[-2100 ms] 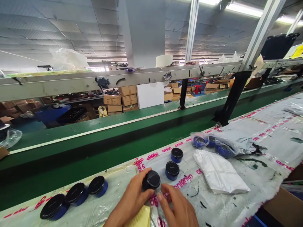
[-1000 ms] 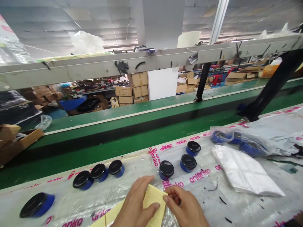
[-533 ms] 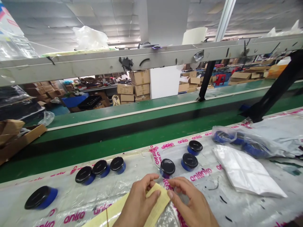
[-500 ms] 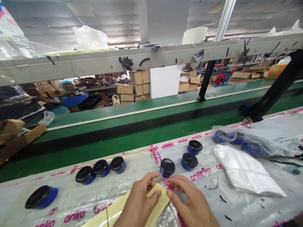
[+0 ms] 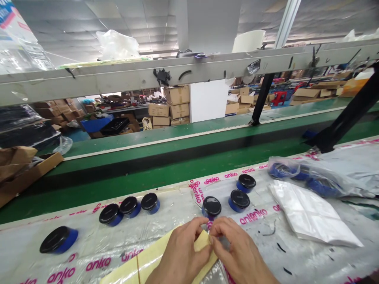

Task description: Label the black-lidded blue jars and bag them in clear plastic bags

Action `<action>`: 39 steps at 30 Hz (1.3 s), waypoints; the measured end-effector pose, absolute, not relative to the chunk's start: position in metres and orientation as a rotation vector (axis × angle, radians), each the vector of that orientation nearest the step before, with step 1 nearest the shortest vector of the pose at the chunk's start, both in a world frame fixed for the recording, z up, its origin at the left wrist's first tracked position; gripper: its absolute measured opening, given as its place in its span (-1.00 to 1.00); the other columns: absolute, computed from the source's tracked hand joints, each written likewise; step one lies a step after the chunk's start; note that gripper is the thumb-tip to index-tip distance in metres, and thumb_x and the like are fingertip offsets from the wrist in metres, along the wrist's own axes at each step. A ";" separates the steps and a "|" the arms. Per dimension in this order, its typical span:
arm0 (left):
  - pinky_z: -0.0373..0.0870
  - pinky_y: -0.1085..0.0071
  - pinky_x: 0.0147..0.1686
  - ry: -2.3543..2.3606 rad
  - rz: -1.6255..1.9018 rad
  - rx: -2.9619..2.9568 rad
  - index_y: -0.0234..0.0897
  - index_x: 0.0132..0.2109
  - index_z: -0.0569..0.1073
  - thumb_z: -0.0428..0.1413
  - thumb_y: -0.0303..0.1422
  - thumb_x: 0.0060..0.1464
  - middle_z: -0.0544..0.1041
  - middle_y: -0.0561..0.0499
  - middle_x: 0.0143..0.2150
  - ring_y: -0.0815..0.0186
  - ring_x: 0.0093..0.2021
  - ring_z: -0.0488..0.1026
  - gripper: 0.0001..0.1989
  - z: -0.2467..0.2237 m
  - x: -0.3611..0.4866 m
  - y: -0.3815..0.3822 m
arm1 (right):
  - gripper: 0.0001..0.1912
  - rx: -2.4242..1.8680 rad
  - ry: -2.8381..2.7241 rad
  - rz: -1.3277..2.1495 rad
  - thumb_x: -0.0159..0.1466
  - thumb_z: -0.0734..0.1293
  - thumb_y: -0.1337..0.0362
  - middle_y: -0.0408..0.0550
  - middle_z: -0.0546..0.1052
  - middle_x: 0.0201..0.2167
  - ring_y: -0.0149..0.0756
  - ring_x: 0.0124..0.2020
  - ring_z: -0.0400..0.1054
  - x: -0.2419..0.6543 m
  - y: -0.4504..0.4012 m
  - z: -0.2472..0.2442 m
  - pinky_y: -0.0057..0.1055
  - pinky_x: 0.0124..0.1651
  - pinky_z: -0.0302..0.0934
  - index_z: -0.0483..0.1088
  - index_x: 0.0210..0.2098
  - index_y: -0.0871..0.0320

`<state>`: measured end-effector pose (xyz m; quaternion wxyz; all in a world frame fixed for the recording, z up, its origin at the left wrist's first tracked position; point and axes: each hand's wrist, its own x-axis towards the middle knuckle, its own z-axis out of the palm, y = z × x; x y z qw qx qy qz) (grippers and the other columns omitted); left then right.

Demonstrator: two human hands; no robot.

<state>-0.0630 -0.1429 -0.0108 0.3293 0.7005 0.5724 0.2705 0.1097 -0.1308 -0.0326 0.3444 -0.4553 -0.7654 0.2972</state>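
Observation:
A yellow sheet (image 5: 162, 249) with a thin brown line across it lies at the front edge of the work surface. My left hand (image 5: 185, 250) is closed on its right part, thumb on top. At the sheet's far right corner my right hand (image 5: 238, 246) pinches the edge between thumb and forefinger; anything smaller between the fingertips is hidden. A round, black-topped blue piece (image 5: 211, 206) stands just beyond my fingertips. Two similar pieces, one a black-topped blue piece (image 5: 239, 200), stand to the right. On the left, several more include a tilted black-topped blue piece (image 5: 58, 239).
A clear bag (image 5: 308, 177) of blue pieces and a folded white bag (image 5: 314, 213) lie on the right. Printed plastic sheeting (image 5: 166, 228) covers the surface. Beyond runs a green belt (image 5: 177, 169), under a grey rail (image 5: 204, 73) with a black strut (image 5: 349, 110).
My right fingertips have closed together at the yellow sheet's corner, and my hands have drawn nearer each other. The whole view has shifted slightly; the round pieces stay put.

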 end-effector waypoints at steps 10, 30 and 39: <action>0.29 0.36 -0.26 1.659 0.530 2.043 -0.20 -0.38 0.49 0.11 -0.53 0.00 0.60 0.06 -0.36 0.22 -0.31 0.53 -0.87 -0.014 -0.056 -0.143 | -0.84 -0.990 -2.090 0.545 0.30 0.19 0.44 -0.08 0.50 -0.31 -0.24 -0.25 0.41 0.116 -0.133 -0.033 -0.36 -0.19 0.31 0.32 -0.33 0.07; 0.27 0.00 0.25 1.627 0.655 2.136 -0.13 0.31 0.24 0.21 -0.36 0.12 0.31 -0.12 0.34 0.02 0.32 0.26 -0.36 -0.004 -0.075 -0.115 | -0.60 -1.392 -1.276 1.172 0.23 0.31 -0.08 0.04 0.57 -0.10 -0.38 -0.54 0.25 0.128 -0.094 -0.033 -0.38 -0.43 0.22 0.49 -0.31 0.16; 0.31 0.02 0.18 1.647 0.703 1.929 -0.26 0.18 0.38 0.32 -0.45 -0.12 0.51 -0.16 0.15 -0.03 0.16 0.43 -0.34 -0.026 -0.043 -0.077 | -0.67 -1.385 -1.302 1.174 0.21 0.32 0.01 -0.03 0.58 -0.32 -0.31 -0.48 0.31 0.126 -0.082 -0.031 -0.42 -0.45 0.17 0.46 -0.46 0.14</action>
